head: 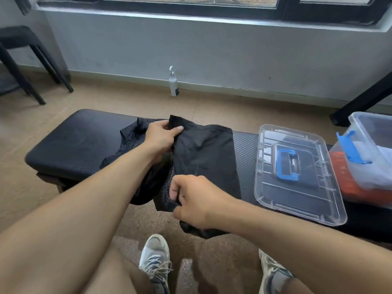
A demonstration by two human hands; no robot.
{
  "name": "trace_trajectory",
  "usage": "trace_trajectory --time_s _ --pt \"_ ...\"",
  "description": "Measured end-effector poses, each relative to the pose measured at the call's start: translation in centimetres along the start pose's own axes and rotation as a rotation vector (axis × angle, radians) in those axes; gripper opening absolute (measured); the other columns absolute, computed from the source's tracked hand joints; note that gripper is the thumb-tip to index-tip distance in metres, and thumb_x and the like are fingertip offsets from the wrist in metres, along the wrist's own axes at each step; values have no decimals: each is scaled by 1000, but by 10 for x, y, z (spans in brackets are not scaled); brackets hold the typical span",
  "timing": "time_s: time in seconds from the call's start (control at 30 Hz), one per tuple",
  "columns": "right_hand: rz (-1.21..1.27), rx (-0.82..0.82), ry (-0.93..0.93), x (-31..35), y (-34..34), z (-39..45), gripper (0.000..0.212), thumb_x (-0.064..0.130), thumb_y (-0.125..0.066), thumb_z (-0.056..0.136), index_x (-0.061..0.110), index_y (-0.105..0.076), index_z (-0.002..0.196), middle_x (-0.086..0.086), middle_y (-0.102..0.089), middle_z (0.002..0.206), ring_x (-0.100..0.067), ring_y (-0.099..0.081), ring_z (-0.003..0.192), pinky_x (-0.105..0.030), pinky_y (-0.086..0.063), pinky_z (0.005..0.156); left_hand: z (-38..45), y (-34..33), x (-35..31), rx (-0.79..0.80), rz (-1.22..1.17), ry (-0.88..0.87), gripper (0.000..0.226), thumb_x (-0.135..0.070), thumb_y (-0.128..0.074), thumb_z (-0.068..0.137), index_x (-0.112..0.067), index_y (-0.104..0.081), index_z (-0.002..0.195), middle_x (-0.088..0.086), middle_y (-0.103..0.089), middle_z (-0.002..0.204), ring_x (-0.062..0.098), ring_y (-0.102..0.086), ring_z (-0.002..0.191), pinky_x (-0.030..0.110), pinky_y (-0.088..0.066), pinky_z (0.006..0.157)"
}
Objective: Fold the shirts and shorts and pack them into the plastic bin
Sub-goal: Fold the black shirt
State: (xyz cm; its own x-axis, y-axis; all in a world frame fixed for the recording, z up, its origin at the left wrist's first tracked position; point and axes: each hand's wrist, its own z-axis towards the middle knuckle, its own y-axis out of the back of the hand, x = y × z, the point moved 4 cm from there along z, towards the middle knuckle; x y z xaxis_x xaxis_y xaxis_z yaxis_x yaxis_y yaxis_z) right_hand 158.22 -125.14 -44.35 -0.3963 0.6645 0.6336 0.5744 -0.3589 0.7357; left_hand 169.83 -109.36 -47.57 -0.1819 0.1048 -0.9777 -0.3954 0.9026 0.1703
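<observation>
From my head view, my left hand pinches the far edge of the black shorts lying on the black padded table, its grip closed on the cloth. My right hand grips the near hem, fist tight. Just right of the shorts lies the clear lid with a blue handle, and beyond it stands the plastic bin, clothes already inside.
</observation>
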Motion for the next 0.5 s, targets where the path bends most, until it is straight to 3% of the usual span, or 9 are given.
trace_trajectory --time_s 0.1,0.17,0.23,0.4,0.5 --pt "147 -12 44 9 -17 5 29 12 -69 82 29 -61 105 13 -61 86 -4 -55 76 -17 -46 71 5 8 2 -35 59 -37 16 -13 -74 90 -7 -77 104 8 -77 102 26 -73 102 45 -58 94" --pt "149 104 42 10 -22 8 46 22 -73 86 32 -58 129 12 -63 117 -6 -63 97 -25 -52 91 8 14 2 -73 111 -57 19 -14 -74 90 -7 -76 107 7 -76 103 22 -72 100 36 -58 93" --pt "61 134 17 2 -16 11 55 27 -73 88 31 -53 139 7 -60 135 -12 -62 115 -30 -50 101 11 20 3 -128 191 -71 25 -16 -73 91 -10 -73 115 3 -74 106 17 -69 98 31 -54 93" --pt "-168 -239 -148 -54 44 29 49 23 -69 90 24 -55 137 -1 -55 135 -21 -54 126 -34 -43 108 17 28 3 -133 261 -85 45 -12 -75 88 -20 -63 131 -6 -67 116 10 -62 107 22 -44 97" --pt "-76 -359 -328 -96 65 41 62 30 -74 88 16 -49 143 -6 -54 139 -25 -53 128 -38 -44 109 17 27 5 -78 341 -102 58 -9 -82 80 -22 -61 133 -6 -65 123 12 -60 114 27 -46 102"
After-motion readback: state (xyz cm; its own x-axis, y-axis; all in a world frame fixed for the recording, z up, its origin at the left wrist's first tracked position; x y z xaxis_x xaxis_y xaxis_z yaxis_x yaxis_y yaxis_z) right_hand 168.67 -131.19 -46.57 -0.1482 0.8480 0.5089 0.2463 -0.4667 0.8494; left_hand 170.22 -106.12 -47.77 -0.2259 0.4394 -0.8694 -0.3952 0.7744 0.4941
